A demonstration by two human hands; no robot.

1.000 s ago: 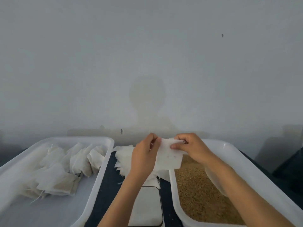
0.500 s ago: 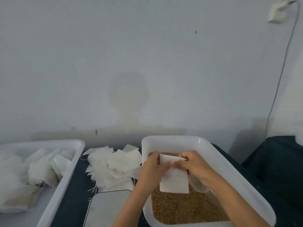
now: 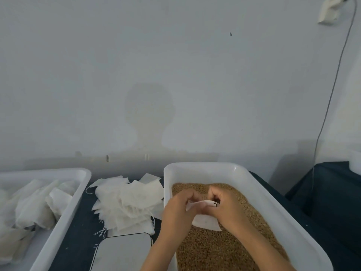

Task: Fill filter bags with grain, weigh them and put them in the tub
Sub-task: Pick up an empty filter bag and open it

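Observation:
Both hands hold one white filter bag (image 3: 204, 220) just above the brown grain (image 3: 214, 249) in the white tub on the right (image 3: 197, 169). My left hand (image 3: 178, 211) pinches the bag's top edge on the left side. My right hand (image 3: 226, 206) pinches the same edge on the right, and the mouth of the bag gapes between them. A loose pile of empty filter bags (image 3: 129, 200) lies on the dark table between the two tubs. In front of the pile sits the flat grey scale (image 3: 123, 253).
A second white tub (image 3: 64, 216) at the left holds several filled bags (image 3: 33, 206). A grey wall rises close behind the table. A cable (image 3: 332, 90) hangs down the wall at the right from a socket, above a dark cloth-covered surface (image 3: 330, 194).
Both hands carried the bag from above the scale to the right and down over the grain tub. The flat bag is now pulled open at its top edge.

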